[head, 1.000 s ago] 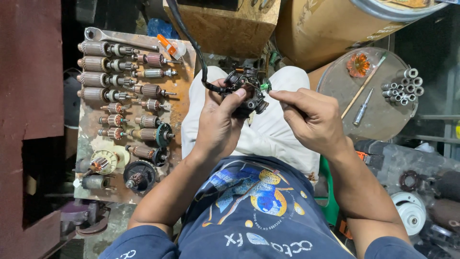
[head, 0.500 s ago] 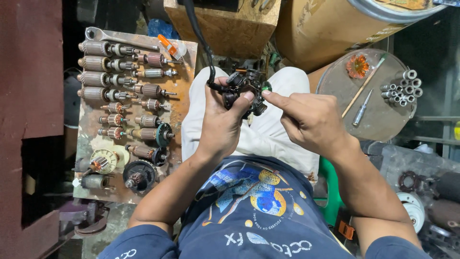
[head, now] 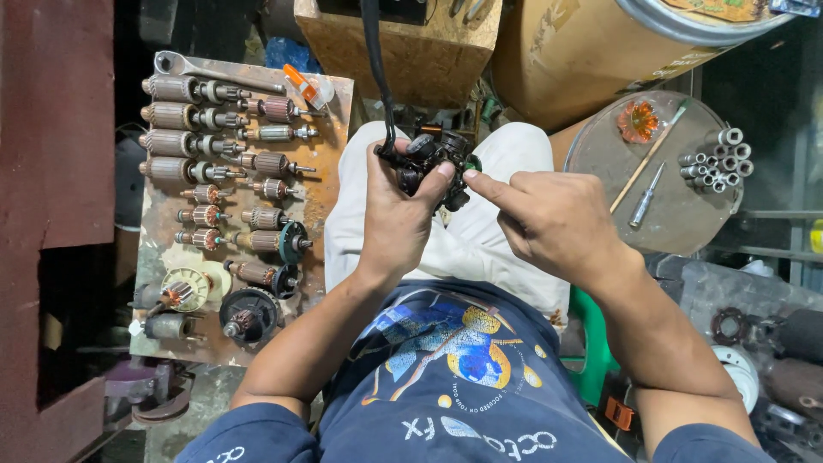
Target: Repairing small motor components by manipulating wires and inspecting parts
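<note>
Since a second ago our right hand has uncurled, forefinger now probing the black motor part over our lap; left hand clenched round it. Next calls for fine fingertip work.

armatures left, sockets right

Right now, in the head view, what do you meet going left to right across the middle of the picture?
Board of motor armatures → left hand holding the black motor part → right hand, forefinger on that part → round tray with a screwdriver → cluster of metal sockets.
</note>
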